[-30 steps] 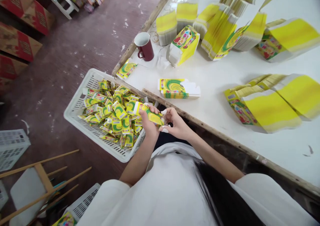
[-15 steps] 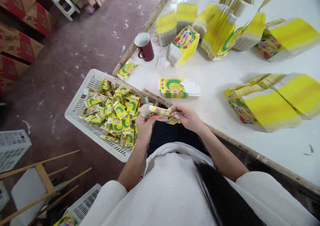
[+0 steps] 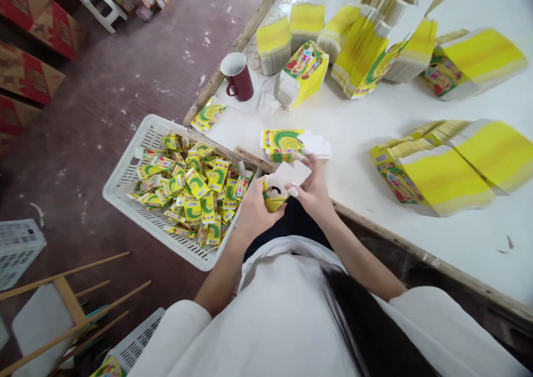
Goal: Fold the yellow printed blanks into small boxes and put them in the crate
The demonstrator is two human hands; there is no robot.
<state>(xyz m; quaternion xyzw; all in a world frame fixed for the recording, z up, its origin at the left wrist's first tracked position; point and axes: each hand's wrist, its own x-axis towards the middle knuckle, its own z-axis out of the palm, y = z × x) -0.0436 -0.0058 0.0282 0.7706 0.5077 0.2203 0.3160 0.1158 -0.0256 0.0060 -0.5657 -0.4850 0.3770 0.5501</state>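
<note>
Between my hands, just off the table's edge, is a small yellow and green carton (image 3: 275, 200) with its white end flaps standing open. My left hand (image 3: 258, 209) wraps round the carton's body, its thumb along the near side. With thumb and fingers, my right hand (image 3: 310, 191) pinches a white flap at the carton's open end. To the left, a white plastic basket (image 3: 125, 180) holds many small yellow and green boxes (image 3: 194, 185). An open-ended yellow carton (image 3: 285, 141) lies on the table just beyond my hands.
On the white table (image 3: 350, 144) stand a maroon mug (image 3: 239, 80), an upright yellow box (image 3: 302, 74) and bundles of flat cartons (image 3: 445, 171). A wooden strip (image 3: 387, 230) edges the table. Cardboard boxes (image 3: 31, 71), a stool (image 3: 97, 2) and an upturned wooden-legged chair (image 3: 45, 316) are at the left.
The carton has turned from lying lengthwise across my hands to showing its open end and white flaps. My right hand has shifted from its far end onto a flap.
</note>
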